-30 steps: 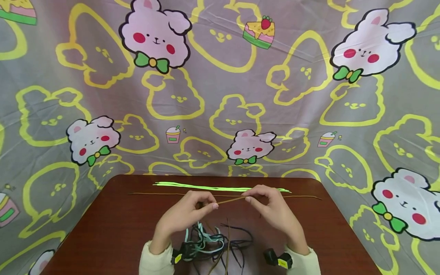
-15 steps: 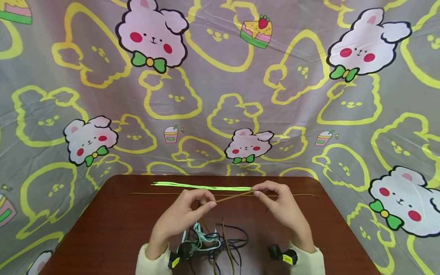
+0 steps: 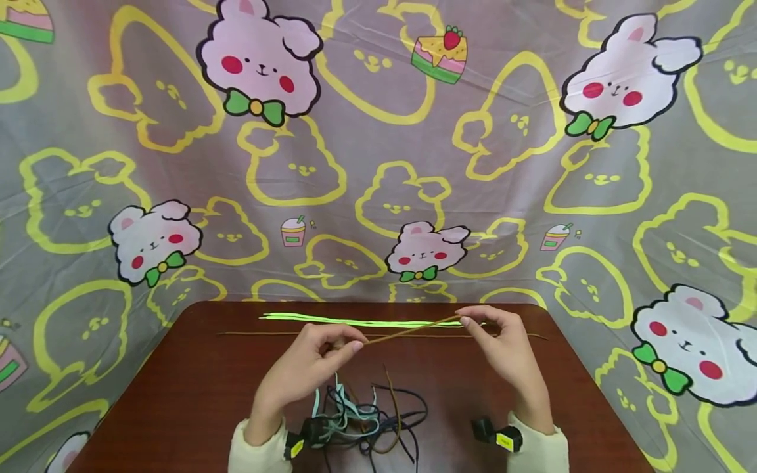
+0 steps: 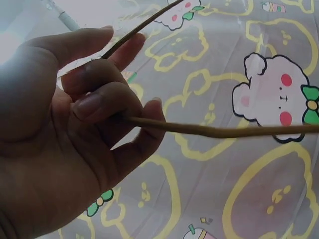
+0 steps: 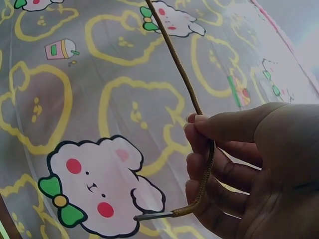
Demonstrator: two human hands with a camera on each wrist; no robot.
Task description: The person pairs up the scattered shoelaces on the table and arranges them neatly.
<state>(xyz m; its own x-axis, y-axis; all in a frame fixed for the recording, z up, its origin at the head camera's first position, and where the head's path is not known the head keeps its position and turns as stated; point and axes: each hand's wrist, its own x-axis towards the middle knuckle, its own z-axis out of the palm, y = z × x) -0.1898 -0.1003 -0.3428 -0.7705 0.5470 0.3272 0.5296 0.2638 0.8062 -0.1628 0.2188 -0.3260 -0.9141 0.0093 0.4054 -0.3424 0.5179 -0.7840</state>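
Between my two hands a brown shoelace runs taut, rising towards the right. My left hand pinches it between thumb and forefinger. In the left wrist view, more brown lace comes out from under that hand's curled fingers. My right hand pinches the lace near its other end. In the right wrist view a short tail hangs past the fingers and ends in a stiff tip. Below the hands lies a loose tangle of light blue laces and dark laces, with brown lace among them.
Along the back of the brown table, bright green laces lie stretched side by side. Just in front, another brown lace lies straight across. A patterned curtain stands behind and at both sides of the table.
My right hand has moved right and slightly up, and my left hand slightly left. The stretch of brown shoelace between them has grown longer.
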